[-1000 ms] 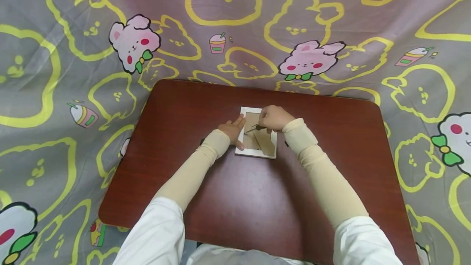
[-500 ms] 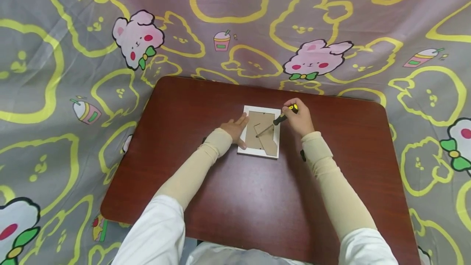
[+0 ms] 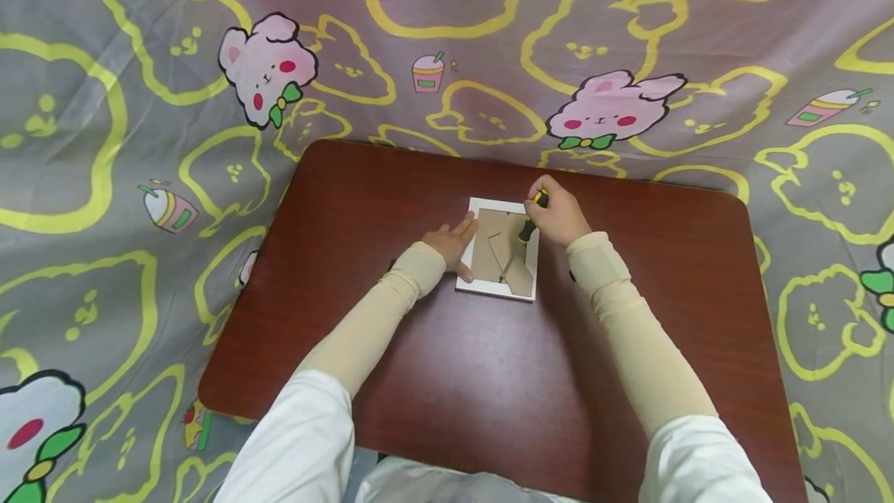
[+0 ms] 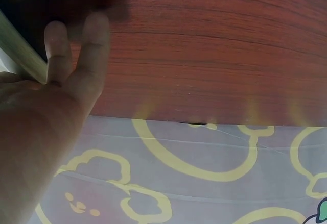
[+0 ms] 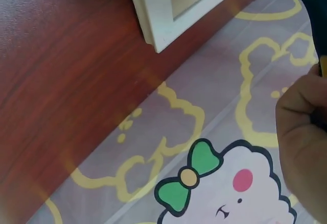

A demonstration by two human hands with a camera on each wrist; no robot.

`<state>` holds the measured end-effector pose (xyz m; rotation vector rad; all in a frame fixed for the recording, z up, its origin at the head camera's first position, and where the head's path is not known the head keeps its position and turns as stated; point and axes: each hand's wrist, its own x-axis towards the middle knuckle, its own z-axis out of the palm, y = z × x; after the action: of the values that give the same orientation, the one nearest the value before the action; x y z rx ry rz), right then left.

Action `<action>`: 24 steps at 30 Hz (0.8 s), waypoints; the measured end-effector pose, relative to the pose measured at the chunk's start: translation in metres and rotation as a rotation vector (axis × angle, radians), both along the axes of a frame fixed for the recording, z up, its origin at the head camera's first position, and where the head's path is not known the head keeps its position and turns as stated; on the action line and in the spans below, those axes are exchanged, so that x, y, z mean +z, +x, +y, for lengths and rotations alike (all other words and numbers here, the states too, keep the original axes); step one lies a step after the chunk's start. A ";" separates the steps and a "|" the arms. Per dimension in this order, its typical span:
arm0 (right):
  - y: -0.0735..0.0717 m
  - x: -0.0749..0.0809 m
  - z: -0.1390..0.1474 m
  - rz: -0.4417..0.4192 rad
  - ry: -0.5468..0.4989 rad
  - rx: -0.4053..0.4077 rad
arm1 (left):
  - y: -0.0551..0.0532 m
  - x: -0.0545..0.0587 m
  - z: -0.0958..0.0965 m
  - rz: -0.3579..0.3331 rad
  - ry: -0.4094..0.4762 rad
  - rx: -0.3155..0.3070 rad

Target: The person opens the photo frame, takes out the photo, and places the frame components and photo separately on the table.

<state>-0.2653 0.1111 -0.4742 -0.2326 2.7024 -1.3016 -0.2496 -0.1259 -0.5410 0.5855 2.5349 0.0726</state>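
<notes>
Curled fingers of the right hand [image 3: 559,214] hold the black-and-yellow handle of a screwdriver [image 3: 527,231] above the right border of a white frame [image 3: 489,288]. The screwdriver's thin shaft slants from there toward the frame's near edge, its tip at or close to a small dark tab [image 3: 501,279]; whether they touch cannot be told. On the frame's left border rests the left hand [image 3: 450,245], its fingers extended and its thumb spread toward the near left corner; the left wrist view shows two fingers reaching out straight.

The frame lies flat on a reddish-brown table [image 3: 447,371], between the two hands. Inside its border is a tan backing board [image 3: 492,220], crossed by a thin bent line; a tan patch reaches over the border's near right part. Another dark tab [image 3: 507,213] sits at the frame's far side. Beyond the frame and the table's far edge hangs a grey curtain [image 3: 391,14] printed with yellow outlines and pink rabbit faces.
</notes>
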 end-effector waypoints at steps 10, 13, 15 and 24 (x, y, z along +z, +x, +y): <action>-0.002 -0.002 0.002 0.012 -0.035 -0.009 | -0.003 -0.003 0.001 -0.011 -0.028 0.001; -0.001 -0.004 0.004 0.019 -0.055 -0.038 | -0.003 -0.002 0.001 -0.004 -0.014 0.003; -0.001 -0.005 0.005 0.023 -0.063 -0.031 | -0.004 -0.002 0.000 -0.004 -0.018 0.006; -0.006 -0.003 0.004 0.003 -0.079 0.115 | -0.003 -0.001 0.001 -0.009 -0.017 0.003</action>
<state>-0.2716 0.1147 -0.4767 -0.3928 2.5996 -1.3762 -0.2523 -0.1251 -0.5419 0.5735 2.5256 0.0545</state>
